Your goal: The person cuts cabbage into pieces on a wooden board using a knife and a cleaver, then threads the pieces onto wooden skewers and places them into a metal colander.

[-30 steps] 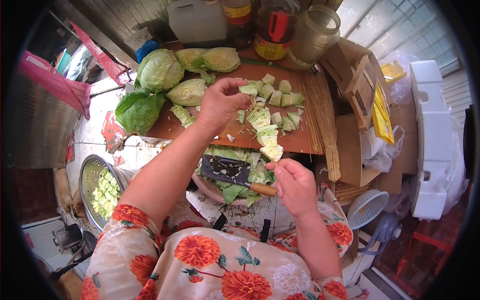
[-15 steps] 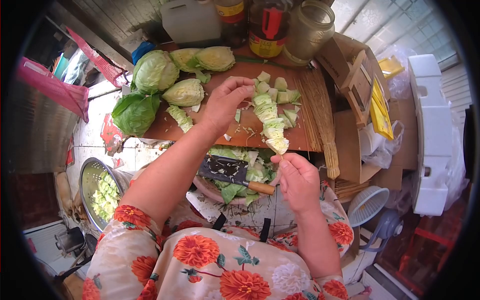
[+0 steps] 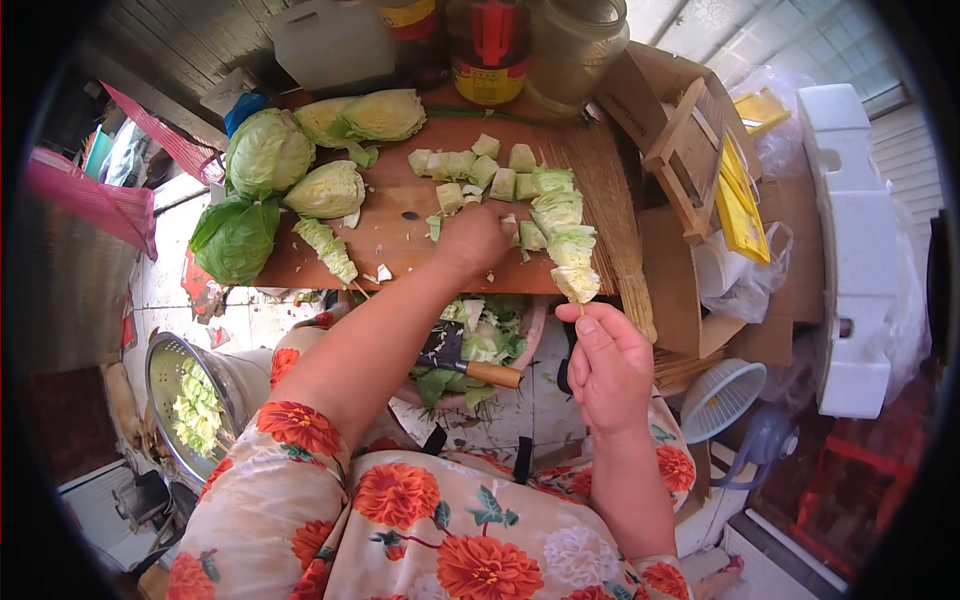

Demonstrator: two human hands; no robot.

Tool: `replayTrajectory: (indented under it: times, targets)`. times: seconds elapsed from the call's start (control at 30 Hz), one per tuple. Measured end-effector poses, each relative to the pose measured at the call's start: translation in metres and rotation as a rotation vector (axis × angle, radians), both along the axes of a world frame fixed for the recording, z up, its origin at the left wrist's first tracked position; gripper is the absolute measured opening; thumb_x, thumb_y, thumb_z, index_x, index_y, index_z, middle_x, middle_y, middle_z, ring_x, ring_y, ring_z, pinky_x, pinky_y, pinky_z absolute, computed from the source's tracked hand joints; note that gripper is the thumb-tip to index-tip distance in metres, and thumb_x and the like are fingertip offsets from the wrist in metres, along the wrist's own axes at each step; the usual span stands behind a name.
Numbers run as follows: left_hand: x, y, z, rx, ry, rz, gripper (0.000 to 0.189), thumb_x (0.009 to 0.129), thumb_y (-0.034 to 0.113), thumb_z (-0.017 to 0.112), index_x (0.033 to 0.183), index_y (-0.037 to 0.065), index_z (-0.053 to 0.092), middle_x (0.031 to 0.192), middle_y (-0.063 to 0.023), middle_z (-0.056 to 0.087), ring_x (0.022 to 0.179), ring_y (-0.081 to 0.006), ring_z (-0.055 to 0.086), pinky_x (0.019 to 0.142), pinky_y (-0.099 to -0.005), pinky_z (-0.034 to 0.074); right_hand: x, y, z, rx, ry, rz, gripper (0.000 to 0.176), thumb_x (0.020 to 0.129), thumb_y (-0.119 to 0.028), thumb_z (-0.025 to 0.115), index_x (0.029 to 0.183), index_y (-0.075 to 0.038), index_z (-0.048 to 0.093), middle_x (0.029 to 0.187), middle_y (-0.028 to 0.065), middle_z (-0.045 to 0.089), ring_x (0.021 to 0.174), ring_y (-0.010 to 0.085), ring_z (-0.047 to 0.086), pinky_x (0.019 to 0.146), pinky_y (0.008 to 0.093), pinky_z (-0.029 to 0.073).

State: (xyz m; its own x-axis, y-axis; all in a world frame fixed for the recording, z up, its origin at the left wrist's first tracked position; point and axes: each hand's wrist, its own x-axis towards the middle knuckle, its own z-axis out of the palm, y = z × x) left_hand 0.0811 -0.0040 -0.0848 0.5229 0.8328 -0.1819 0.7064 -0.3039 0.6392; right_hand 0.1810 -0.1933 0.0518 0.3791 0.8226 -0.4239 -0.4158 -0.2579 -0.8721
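Note:
My right hand (image 3: 608, 365) pinches the lower end of a cabbage skewer (image 3: 570, 240), a thin stick threaded with pale green cabbage chunks. The skewer points away from me over the front right of the wooden board (image 3: 395, 240). My left hand (image 3: 475, 240) is curled low over the board among cut cabbage pieces (image 3: 486, 168); its fingertips are mostly hidden, and I cannot make out what they hold. Another cabbage skewer (image 3: 325, 250) lies at the board's left front edge. Beyond it are a halved cabbage (image 3: 328, 190) and whole cabbages (image 3: 268, 152).
A cleaver (image 3: 465, 365) rests across a basin of leaves (image 3: 485, 335) below the board. Bare sticks (image 3: 600, 200) lie at the board's right, beside cardboard boxes (image 3: 690, 285). A metal colander (image 3: 165, 400) holds cabbage at lower left. Jars (image 3: 575, 55) stand behind.
My left hand has left the far end of the skewer and come down among the cut pieces, its fingers curling. The skewer has shifted right in my right hand. The view has moved slightly.

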Motion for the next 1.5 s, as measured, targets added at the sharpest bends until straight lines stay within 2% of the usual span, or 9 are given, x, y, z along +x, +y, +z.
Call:
replayTrajectory:
  times: [0.07,0.3,0.4,0.5,0.57,0.73,0.87,0.97,1.5]
  targets:
    - [0.002,0.003,0.022,-0.245,0.008,-0.027,0.026,0.084,0.020,0.062,0.106,0.007,0.066,0.089,-0.0125,0.068,0.070,-0.0219,0.066,0.071,-0.0361,0.052,0.003,-0.002,0.001,0.006,0.050,-0.002,0.021,0.098,-0.012,0.053,0.106,0.003,0.064,0.064,-0.0044,0.051,0.048,0.0008,0.040,0.042,0.0170,0.031]
    - [0.002,0.001,0.024,-0.212,0.039,-0.049,0.024,0.078,0.010,0.068,0.099,0.003,0.060,0.081,-0.0092,0.066,0.066,-0.0181,0.066,0.063,-0.0330,0.054,0.004,-0.002,0.001,0.000,0.032,0.013,0.019,0.097,-0.011,0.054,0.105,0.003,0.063,0.067,-0.0048,0.052,0.051,0.0006,0.041,0.045,0.0167,0.032]
    - [0.001,0.002,-0.006,-0.423,0.041,0.092,0.049,0.075,0.019,0.074,0.119,0.006,0.058,0.086,-0.0135,0.070,0.083,-0.0205,0.069,0.076,-0.0341,0.055,0.002,-0.002,0.002,-0.003,0.027,0.027,0.019,0.097,-0.011,0.054,0.105,0.003,0.063,0.068,-0.0048,0.052,0.051,0.0008,0.042,0.045,0.0173,0.033]
    - [-0.005,0.001,-0.005,-0.594,-0.171,0.228,0.041,0.077,0.010,0.073,0.111,-0.003,0.054,0.085,-0.0129,0.068,0.078,-0.0165,0.068,0.067,-0.0320,0.056,-0.002,-0.002,0.003,-0.019,0.024,0.067,0.018,0.097,-0.011,0.054,0.104,0.002,0.064,0.067,-0.0051,0.052,0.051,0.0009,0.042,0.045,0.0178,0.033]
    - [-0.014,0.010,0.004,-0.957,-0.609,0.426,0.030,0.082,0.003,0.067,0.109,-0.003,0.055,0.088,-0.0100,0.067,0.080,-0.0174,0.067,0.062,-0.0306,0.057,-0.006,-0.001,0.002,-0.030,0.019,0.096,0.017,0.097,-0.011,0.054,0.104,0.001,0.064,0.066,-0.0054,0.051,0.051,0.0008,0.042,0.046,0.0179,0.033]
    - [-0.051,0.030,0.057,-0.957,-1.135,0.628,0.025,0.088,0.005,0.065,0.110,0.000,0.054,0.101,-0.0091,0.064,0.090,-0.0207,0.066,0.081,-0.0305,0.057,-0.018,0.002,-0.002,-0.061,-0.085,0.225,0.018,0.096,-0.015,0.055,0.102,-0.002,0.065,0.054,-0.0063,0.047,0.040,0.0012,0.037,0.037,0.0172,0.028]
    - [-0.071,0.033,0.066,-0.906,-1.145,0.618,0.024,0.089,0.005,0.064,0.110,0.001,0.054,0.101,-0.0088,0.065,0.092,-0.0200,0.066,0.079,-0.0293,0.056,-0.027,0.005,0.004,-0.077,-0.070,0.294,0.017,0.096,-0.013,0.056,0.101,0.000,0.066,0.065,-0.0072,0.050,0.054,-0.0001,0.042,0.047,0.0179,0.033]
    - [-0.080,0.030,0.072,-0.878,-1.171,0.595,0.025,0.089,0.005,0.064,0.111,0.001,0.054,0.103,-0.0091,0.065,0.093,-0.0199,0.067,0.079,-0.0285,0.055,-0.038,0.009,0.000,-0.012,-0.135,0.285,0.018,0.097,-0.014,0.055,0.102,-0.001,0.065,0.053,-0.0056,0.046,0.040,0.0013,0.037,0.037,0.0174,0.028]
    - [-0.093,0.028,0.098,-0.446,-0.904,0.354,0.028,0.088,0.000,0.062,0.115,0.002,0.055,0.101,-0.0066,0.064,0.090,-0.0133,0.063,0.080,-0.0266,0.052,-0.051,0.017,-0.002,-0.018,-0.039,0.300,0.018,0.097,-0.012,0.055,0.101,0.002,0.065,0.063,-0.0067,0.049,0.050,-0.0001,0.040,0.045,0.0179,0.030]
